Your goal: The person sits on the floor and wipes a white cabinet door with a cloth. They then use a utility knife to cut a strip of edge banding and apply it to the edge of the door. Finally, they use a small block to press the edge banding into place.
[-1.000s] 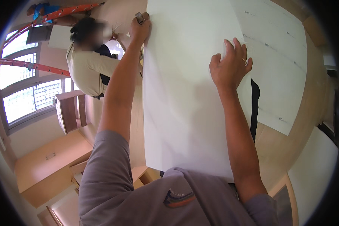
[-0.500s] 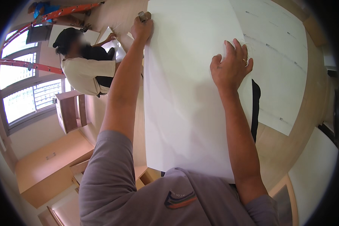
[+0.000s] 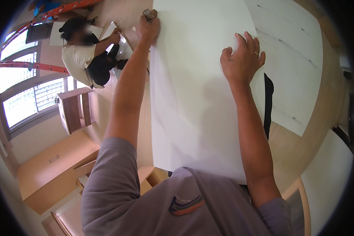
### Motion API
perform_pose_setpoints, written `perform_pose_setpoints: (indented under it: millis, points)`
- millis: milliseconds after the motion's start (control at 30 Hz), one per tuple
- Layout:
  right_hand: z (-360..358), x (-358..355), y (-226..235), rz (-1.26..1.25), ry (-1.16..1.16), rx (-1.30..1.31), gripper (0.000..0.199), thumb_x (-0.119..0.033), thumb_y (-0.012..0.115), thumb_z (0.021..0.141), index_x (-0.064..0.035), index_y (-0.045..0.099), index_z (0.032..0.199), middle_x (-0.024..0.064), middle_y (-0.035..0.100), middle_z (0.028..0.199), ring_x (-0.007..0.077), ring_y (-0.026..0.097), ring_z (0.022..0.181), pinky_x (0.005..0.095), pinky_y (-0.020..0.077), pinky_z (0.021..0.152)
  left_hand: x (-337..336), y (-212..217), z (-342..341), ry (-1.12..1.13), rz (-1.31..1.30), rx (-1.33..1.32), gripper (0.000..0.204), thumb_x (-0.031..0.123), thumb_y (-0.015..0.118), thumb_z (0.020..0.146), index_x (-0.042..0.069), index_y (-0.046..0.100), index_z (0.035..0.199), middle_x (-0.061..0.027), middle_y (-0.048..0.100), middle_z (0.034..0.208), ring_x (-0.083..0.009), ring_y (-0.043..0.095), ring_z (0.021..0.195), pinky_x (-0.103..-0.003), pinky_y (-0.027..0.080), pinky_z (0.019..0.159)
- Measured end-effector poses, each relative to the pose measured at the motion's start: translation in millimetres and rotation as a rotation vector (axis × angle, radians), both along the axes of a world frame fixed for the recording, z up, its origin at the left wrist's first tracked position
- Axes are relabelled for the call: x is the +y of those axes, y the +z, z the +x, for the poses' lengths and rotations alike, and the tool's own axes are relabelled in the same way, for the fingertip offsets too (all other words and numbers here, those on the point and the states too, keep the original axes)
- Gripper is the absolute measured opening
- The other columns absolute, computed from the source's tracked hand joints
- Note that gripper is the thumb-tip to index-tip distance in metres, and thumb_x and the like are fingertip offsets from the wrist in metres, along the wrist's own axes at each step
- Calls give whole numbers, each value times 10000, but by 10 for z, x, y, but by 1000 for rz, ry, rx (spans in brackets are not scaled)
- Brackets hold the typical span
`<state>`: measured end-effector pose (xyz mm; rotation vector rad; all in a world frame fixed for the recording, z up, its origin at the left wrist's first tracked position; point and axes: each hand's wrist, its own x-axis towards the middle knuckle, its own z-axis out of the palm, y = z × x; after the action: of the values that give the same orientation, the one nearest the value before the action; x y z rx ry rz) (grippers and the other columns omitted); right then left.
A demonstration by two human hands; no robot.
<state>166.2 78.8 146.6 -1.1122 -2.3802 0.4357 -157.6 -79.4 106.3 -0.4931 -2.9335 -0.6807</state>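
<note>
A large smooth white panel [image 3: 200, 118] stretches away from my torso. At its far left edge, my left hand [image 3: 149, 29] is closed round a small grey metal tool [image 3: 148, 15], whose exact kind I cannot make out. Most of that tool is hidden by the fingers. My right hand [image 3: 242, 59] rests on the panel near its right edge, fingers spread and holding nothing. A ring shows on one finger. Thin pale strands lie just beyond the right fingertips.
Beyond the right edge lies another white sheet [image 3: 291, 70] with small printed marks. A black strip [image 3: 268, 102] shows beside the panel. At left, a co-worker [image 3: 80, 55] crouches over white pieces, near an orange ladder [image 3: 39, 67], an open wooden box [image 3: 72, 110] and a wooden cabinet [image 3: 55, 165].
My view has shifted slightly. Both hands keep nearly the same places, the left still closed on the tool. The co-worker has turned, with hands drawn in closer and legs now showing more.
</note>
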Motion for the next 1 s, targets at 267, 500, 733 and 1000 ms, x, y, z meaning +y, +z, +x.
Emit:
perform_pose_setpoints:
  millis: [267,500,733,1000]
  points:
    - [3,33,-2,47,8,-1,406,-176,673,813,-67,667,1203,143,582,1375,372,472,1364,640,278,1104,-51,369,397,38,-106,-6,633,474,693,762,85,611,1255,-177,708,1157,-371,655,1117,-447,499,979]
    - [8,57,-27,51,0,22,390,-183,649,825,-67,680,1196,130,590,1366,352,464,1365,645,286,1102,-184,436,686,46,-119,-32,616,458,677,787,69,600,1259,-199,707,1147,-394,655,1100,-463,502,970]
    - [2,63,-63,56,10,19,396,-193,646,819,-69,689,1192,132,594,1365,348,469,1358,646,264,1113,-370,511,931,57,-112,-87,670,474,689,784,71,590,1311,-229,697,1160,-417,643,1118,-472,489,980]
    - [9,80,-88,69,23,10,401,-207,649,823,-66,691,1196,134,594,1372,344,454,1372,643,253,1117,-607,546,1259,53,-75,-69,708,474,699,796,45,572,1344,-250,682,1186,-426,637,1131,-462,486,986]
